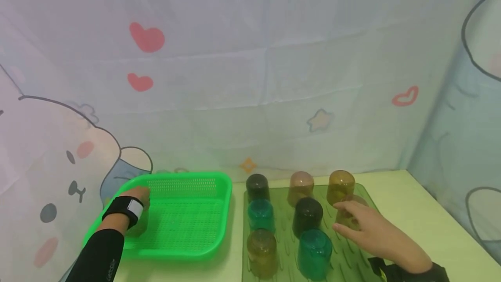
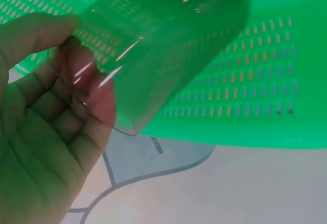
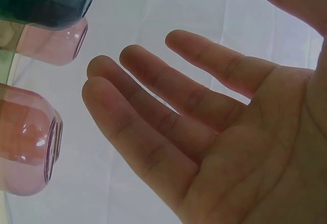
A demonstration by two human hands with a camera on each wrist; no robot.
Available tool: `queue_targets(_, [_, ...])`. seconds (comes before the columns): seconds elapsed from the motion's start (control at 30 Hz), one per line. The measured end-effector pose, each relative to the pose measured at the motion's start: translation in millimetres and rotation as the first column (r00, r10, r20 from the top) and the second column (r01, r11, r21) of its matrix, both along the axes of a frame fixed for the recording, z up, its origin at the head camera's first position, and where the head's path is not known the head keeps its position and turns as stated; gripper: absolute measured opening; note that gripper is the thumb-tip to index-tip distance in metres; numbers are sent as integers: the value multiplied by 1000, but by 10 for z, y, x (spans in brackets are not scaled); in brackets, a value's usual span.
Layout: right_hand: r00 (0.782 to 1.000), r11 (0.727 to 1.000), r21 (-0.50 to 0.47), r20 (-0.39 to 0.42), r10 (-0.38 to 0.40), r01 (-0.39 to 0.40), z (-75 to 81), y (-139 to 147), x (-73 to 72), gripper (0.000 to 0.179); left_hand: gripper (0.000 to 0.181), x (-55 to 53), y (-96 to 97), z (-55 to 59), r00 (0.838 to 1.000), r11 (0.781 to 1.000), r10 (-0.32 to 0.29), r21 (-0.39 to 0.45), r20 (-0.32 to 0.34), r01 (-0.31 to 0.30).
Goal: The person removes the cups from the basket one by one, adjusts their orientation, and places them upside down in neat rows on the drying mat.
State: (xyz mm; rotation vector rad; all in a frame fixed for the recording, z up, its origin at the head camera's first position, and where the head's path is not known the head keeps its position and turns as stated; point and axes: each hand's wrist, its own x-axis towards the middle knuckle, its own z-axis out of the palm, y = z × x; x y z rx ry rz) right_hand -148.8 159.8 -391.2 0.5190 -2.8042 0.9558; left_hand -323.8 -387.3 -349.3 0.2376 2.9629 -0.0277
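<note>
At the left end of the green basket [image 1: 195, 253], my left hand [image 1: 138, 193] pinches a see-through glass [image 2: 163, 50] by its rim. The thumb is outside and the fingertips are tucked inside the mouth. The glass is tilted, with its base toward the basket. My right hand [image 1: 373, 232], fingers spread and holding nothing, hovers beside a pinkish glass [image 1: 346, 219] on the ribbed drying mat [image 1: 283, 251] and partly hides it. In the right wrist view that pink glass [image 3: 23, 147] stands apart from the fingertips [image 3: 97, 89].
More tinted glasses stand upside down in rows on the mat: dark ones [image 1: 308, 217], teal ones [image 1: 315, 253], an amber one [image 1: 341, 184], a pink one [image 1: 301, 187] and a brownish one [image 1: 262, 253]. A patterned cloth [image 1: 250, 77] hangs behind the pale table [image 1: 422, 212].
</note>
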Motion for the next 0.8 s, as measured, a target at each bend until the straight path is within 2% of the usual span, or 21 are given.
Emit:
queue_targets(0.1, [1000,1000,-6,-9,2,-2,-4,0,6,53,7,17,69,54,998,998,35,50,44,-37])
queue_targets(0.17, [1000,1000,-9,-5,1,-1,-1,-1,7,53,6,9,95,69,998,998,34,55,57,-38])
queue_targets(0.23, [1000,1000,-13,5,2,-2,7,-3,5,55,11,1,105,80,998,997,23,72,65,-28])
queue_targets(0.3, [1000,1000,-19,16,5,-4,17,-5,5,56,21,-10,89,78,999,993,-15,116,51,9])
queue_targets(0.37, [1000,1000,-20,19,5,-4,23,-10,2,57,31,-37,54,51,998,981,-63,186,10,60])
queue_targets(0.43, [1000,1000,-21,20,6,-5,27,-13,2,57,33,-44,32,39,992,962,-109,246,-62,121])
queue_targets(0.53, [1000,1000,-15,19,-2,2,29,-15,2,57,26,4,77,36,969,930,-153,304,-192,207])
queue_targets(0.67, [1000,1000,-1,-3,-23,23,30,-18,12,61,7,187,270,43,937,895,-156,356,-312,268])
queue_targets(0.8, [997,999,10,-67,-35,36,23,-31,24,62,5,427,499,15,898,843,-131,429,-421,324])
